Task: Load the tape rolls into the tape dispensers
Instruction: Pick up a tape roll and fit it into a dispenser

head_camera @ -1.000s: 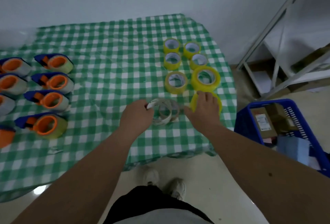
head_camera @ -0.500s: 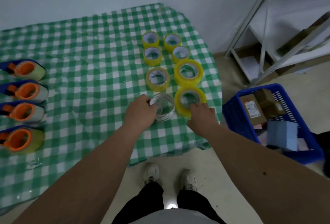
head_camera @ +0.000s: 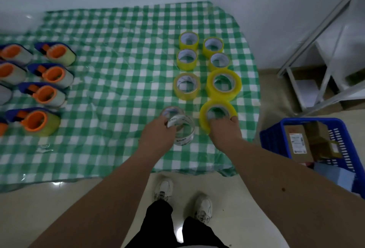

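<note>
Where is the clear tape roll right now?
In the head view, the clear tape roll sits near the table's front edge, right of centre, gripped by the left hand, just left of the yellow roll the right hand holds.
</note>
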